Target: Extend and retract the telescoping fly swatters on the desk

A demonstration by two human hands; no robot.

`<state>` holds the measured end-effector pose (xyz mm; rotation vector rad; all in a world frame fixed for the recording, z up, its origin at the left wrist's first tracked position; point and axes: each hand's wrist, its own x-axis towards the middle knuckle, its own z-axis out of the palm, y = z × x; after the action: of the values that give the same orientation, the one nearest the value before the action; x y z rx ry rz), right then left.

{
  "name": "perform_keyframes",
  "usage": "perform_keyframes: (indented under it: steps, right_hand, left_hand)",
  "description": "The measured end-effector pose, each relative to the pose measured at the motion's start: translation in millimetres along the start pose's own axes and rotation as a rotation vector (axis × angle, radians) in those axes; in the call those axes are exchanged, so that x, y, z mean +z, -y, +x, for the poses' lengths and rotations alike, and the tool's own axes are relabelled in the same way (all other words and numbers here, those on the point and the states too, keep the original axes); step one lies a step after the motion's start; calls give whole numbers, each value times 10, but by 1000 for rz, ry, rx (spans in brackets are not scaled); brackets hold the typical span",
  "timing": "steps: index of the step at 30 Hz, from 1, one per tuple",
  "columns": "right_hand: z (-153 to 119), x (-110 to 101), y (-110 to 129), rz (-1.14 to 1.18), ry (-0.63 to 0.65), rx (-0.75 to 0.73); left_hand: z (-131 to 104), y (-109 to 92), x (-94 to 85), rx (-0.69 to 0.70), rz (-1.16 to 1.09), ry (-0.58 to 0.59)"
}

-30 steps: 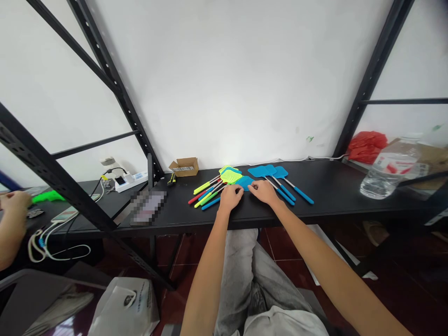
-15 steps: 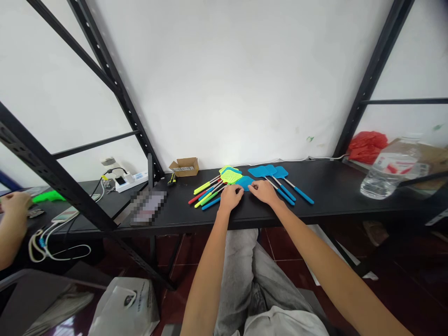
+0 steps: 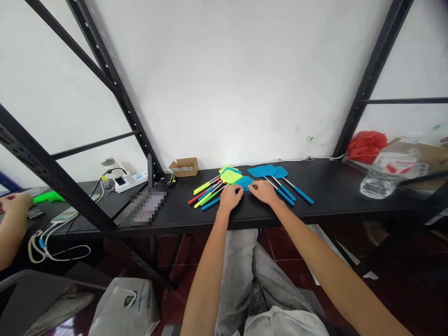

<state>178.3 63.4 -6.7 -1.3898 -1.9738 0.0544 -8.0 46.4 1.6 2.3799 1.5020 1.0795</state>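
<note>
A blue fly swatter (image 3: pixel 246 183) lies between my hands at the middle of the black table, its blue grip reaching out to the left. My left hand (image 3: pixel 231 197) is closed in a pinch at the near left edge of its head and covers part of the shaft. On the head's right edge, my right hand (image 3: pixel 264 192) pinches with bent fingers. Just left of them is a pile of swatters with yellow-green (image 3: pixel 231 176), red and blue parts, their grips pointing left. Three blue fly swatters (image 3: pixel 269 171) lie fanned out beyond my right hand, grips toward the near right.
A small open cardboard box (image 3: pixel 184 167) and a yellow-black cutter (image 3: pixel 171 179) lie at the back left. A large water bottle (image 3: pixel 388 170) and a red plastic bag (image 3: pixel 367 146) stand at the right. Black rack posts flank the table (image 3: pixel 325 186). Another person's hand (image 3: pixel 16 203) shows far left.
</note>
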Motion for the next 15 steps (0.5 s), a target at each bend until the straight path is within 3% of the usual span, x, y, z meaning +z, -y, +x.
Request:
perform_keyframes:
  steps: [15]
  right_hand:
    - [3, 4, -5, -5, -5, -3]
  left_hand:
    - [-4, 3, 2, 5, -1, -6]
